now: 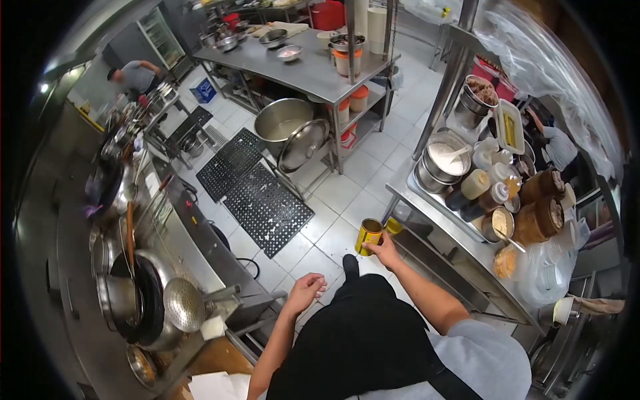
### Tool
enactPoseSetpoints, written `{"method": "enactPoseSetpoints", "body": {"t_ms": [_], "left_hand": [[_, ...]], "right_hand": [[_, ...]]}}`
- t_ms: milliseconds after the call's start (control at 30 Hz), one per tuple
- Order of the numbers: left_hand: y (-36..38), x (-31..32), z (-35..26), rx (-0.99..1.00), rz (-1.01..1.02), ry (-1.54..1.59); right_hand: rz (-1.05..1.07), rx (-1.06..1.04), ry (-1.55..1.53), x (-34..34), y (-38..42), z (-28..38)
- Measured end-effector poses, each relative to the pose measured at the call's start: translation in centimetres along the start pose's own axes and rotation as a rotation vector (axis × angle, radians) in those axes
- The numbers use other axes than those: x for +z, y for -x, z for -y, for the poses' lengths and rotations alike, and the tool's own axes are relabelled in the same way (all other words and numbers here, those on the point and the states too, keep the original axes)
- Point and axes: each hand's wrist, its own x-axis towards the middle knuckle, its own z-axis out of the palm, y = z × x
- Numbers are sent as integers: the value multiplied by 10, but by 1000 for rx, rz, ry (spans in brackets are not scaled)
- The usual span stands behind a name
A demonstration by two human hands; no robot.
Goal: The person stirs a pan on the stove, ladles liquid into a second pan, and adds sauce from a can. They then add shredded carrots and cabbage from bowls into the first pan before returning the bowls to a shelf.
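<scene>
My right hand (383, 252) is wrapped round a yellow can (367, 241) with a dark, open top, holding it upright over the tiled floor. Just beyond that hand, a second yellow thing (394, 226) shows beside the steel table's leg; its kind is unclear. My left hand (308, 291) hangs in front of the black apron (353, 333), its fingers loosely curled together with nothing showing in them.
On the right, a steel table (427, 217) carries squeeze bottles (475, 185), a pot of white powder (445, 160) and bamboo steamers (537, 217). Left is a wok range with a perforated skimmer (184, 305). Ahead are black mats (267, 207) and a large pot (283, 123). A person (139, 77) works far left.
</scene>
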Motion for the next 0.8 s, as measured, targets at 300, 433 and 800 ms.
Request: {"method": "enactPoseSetpoints", "body": {"t_ms": [300,433,800], "left_hand": [[-92,-16,-100,-13,89,-114],[-132,-24,-141,-7,97,-99],[-298,-97,-218,32,251,-151]], "right_hand": [[70,135,-94,21,-133,47],[-70,-12,-141,18,-215,67],[-728,98,-396,-72,-366,59]]}}
